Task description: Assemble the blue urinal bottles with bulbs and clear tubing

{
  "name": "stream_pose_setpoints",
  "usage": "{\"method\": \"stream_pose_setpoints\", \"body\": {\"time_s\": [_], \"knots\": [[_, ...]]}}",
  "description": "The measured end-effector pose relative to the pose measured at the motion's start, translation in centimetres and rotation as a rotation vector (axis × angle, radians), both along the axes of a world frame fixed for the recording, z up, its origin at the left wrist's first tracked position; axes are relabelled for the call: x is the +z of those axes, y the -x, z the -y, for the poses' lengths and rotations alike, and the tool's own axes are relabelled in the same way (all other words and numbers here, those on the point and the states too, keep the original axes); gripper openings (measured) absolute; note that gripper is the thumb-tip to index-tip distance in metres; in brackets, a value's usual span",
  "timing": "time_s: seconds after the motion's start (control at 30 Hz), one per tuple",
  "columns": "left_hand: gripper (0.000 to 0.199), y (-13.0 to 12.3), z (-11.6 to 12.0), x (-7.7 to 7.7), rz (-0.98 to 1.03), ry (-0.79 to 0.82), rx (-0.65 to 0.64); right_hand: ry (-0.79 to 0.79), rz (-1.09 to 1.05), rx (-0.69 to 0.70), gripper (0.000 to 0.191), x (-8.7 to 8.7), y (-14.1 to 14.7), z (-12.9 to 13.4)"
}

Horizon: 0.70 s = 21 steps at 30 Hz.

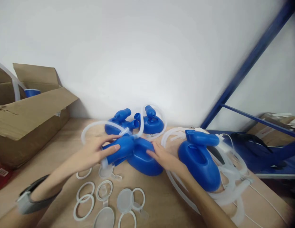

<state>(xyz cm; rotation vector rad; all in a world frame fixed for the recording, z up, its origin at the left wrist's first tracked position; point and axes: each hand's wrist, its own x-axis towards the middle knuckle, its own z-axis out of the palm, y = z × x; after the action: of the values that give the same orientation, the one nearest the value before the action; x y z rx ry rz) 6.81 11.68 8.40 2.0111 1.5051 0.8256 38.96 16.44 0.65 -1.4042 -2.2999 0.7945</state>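
A blue plastic urinal bottle lies on the table in front of me. My left hand is wrapped round its wide tubular neck, thumb on top. On the bottle's body, my right hand grips the right side with bent fingers. A clear hose rises behind the neck, its join partly hidden. Below my left hand are a translucent cap with a tab, more caps and several white rings.
Two similar blue bottles stand by the wall. Another blue bottle is at right among coiled clear hoses. An open cardboard box stands at left. A blue metal frame rises beyond the table's right side.
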Motion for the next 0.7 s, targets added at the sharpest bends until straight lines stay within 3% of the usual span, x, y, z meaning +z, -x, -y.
{"method": "stream_pose_setpoints", "body": {"time_s": [0.1,0.17,0.33,0.43,0.57,0.63,0.7], "knots": [[0.071,-4.0,-1.2,-3.0,0.004,-0.072,-0.002,-0.064,-0.116,-0.002,0.044,-1.2,0.5,0.4],[0.073,-6.5,-2.5,-3.9,0.03,-0.15,0.014,-0.089,-0.192,0.05,0.045,-1.6,0.6,0.4],[0.073,-9.9,-5.5,-3.4,0.063,-0.139,0.073,-0.176,-0.251,0.089,0.04,-1.8,0.5,0.2],[0.082,-9.8,-6.3,-3.0,0.092,-0.081,0.005,-0.191,-0.275,0.021,0.036,-2.0,0.9,0.3],[0.092,-7.7,-5.7,-2.0,0.127,-0.038,-0.088,-0.172,-0.402,-0.066,0.035,-1.5,1.5,0.6],[0.08,-6.2,-4.8,-0.8,0.133,-0.109,-0.115,-0.199,-0.474,-0.1,0.034,-0.4,1.3,0.8],[0.06,-4.9,-3.6,0.8,0.094,-0.284,-0.128,-0.278,-0.525,-0.126,0.034,1.3,0.7,1.2]]}}
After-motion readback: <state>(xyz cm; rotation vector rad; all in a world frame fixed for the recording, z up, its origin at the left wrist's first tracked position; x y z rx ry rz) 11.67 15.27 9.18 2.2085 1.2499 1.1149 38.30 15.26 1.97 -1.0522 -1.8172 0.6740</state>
